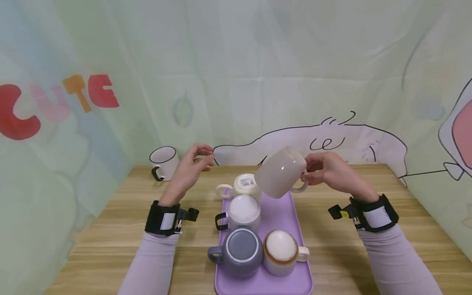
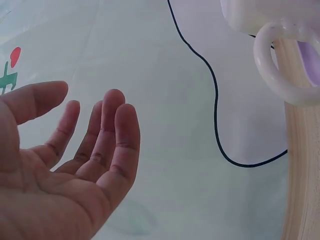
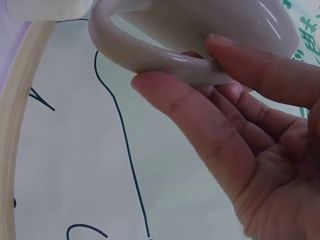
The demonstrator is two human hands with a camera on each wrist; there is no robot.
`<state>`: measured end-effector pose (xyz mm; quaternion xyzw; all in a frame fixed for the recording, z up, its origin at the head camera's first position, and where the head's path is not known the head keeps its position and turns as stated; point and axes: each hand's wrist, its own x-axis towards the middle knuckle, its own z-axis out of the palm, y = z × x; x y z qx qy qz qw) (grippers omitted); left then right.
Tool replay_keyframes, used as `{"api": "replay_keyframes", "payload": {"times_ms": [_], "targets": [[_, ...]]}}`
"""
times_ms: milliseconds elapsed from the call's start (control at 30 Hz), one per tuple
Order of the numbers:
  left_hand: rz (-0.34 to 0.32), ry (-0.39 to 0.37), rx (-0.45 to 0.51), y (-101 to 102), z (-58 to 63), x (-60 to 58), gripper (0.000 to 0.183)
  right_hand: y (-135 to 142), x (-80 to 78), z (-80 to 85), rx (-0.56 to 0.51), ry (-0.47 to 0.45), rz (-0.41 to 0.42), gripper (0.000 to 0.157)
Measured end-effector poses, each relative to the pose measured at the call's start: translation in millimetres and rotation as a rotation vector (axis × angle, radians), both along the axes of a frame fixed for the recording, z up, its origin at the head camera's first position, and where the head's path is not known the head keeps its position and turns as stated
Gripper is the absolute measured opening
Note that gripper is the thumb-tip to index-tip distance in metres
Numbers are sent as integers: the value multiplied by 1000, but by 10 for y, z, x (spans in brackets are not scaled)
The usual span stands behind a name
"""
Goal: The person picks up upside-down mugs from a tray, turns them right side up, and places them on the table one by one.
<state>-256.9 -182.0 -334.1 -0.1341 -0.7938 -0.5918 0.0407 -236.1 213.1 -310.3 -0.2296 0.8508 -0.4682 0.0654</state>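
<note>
The pale mug (image 1: 278, 174) hangs in the air, seemingly over the purple tray's (image 1: 277, 213) far right, its long axis slanting down leftward, the nearer right hand (image 1: 329, 172) pinching its handle (image 3: 107, 42). The left hand (image 1: 192, 166), well apart leftward, holds nothing, fingers loosely bent; bare tray shows between the white mug (image 1: 244, 211), brown-rimmed mug (image 1: 281, 246) and right edge.

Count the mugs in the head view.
6: a pale mug in the right hand; upside down on the purple tray, a cream mug, a black-handled mug, a gray mug and a brown-banded mug; a black-rimmed mug upright on the table, far left.
</note>
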Motion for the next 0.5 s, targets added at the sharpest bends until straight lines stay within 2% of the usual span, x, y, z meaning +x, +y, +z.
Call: {"api": "replay_keyframes", "payload": {"times_ms": [233, 500], "targets": [[-15, -6, -23, 3, -13, 21, 34, -96, -47, -60, -48, -4, -10, 24], [-84, -25, -67, 49, -19, 15, 32, -208, -108, -115, -132, 11, -26, 24]]}}
